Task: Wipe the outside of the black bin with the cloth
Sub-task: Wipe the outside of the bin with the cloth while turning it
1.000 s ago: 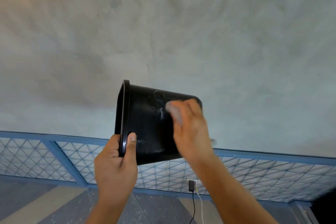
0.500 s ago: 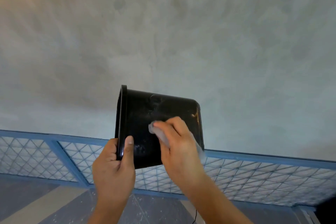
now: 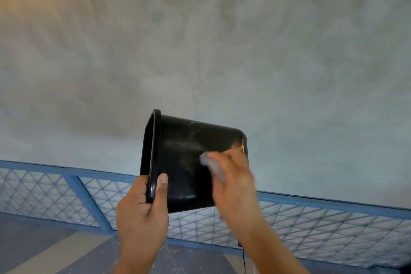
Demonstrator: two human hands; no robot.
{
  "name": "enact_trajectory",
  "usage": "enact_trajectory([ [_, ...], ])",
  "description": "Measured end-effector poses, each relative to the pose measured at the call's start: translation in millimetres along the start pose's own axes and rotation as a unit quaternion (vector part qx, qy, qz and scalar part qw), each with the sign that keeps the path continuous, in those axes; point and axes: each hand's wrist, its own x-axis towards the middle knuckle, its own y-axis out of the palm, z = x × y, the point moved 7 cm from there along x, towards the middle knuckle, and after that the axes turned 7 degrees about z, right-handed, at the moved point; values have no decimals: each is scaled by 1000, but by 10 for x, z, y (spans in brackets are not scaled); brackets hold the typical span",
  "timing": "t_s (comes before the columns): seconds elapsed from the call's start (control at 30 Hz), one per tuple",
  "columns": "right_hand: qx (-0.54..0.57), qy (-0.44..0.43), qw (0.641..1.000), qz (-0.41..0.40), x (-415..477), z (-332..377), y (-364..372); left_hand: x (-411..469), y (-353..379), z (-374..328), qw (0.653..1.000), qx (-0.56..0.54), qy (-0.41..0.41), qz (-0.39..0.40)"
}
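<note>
Grip on the left: my left hand (image 3: 142, 211) pinches the bin's (image 3: 178, 176) rim (image 3: 153, 158) at its lower end, thumb on the outside. That holds the bin in the air on its side, mouth to the left and base to the right, so one broad face is turned to me for wiping. Pale smears (image 3: 189, 147) show on that face. Further right, my right hand (image 3: 235, 187) holds the bunched cloth (image 3: 212, 165) against the bin near the base. Both are blurred, so I judge a stroke is under way.
</note>
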Motion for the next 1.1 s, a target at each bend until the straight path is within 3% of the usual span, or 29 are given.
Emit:
enact_trajectory([
  [0.13, 15, 107, 992, -61, 445, -564, -164, -80, 32, -45, 999, 6, 24, 20],
  [0.23, -8, 31, 997, -71, 613, -104, -82, -117, 68, -96, 999, 13, 37, 21],
  [0.37, -21, -83, 996, 12, 174, 478, 165, -92, -33, 11, 1000, 10, 19, -18],
  [0.43, -12, -67, 998, 9, 0, 273, 114, -75, -90, 66, 1000, 7, 5, -22],
  [0.57, -9, 65, 996, -61, 358, -390, -56, -98, -13, 39, 999, 45, 17, 2],
  [0.67, -11, 28, 997, -74, 553, -34, -23, -91, 54, 7, 999, 46, 27, 5],
  [0.8, -32, -79, 996, 26, 141, 500, 201, -3, -5, 86, 1000, 19, 2, -24],
  [1.0, 12, 77, 995, -58, 275, -397, -44, -21, 29, 91, 998, 51, 27, 21],
  [1.1, 0, 19, 998, -65, 487, 25, 35, -45, 125, 46, 997, 59, 39, 18],
])
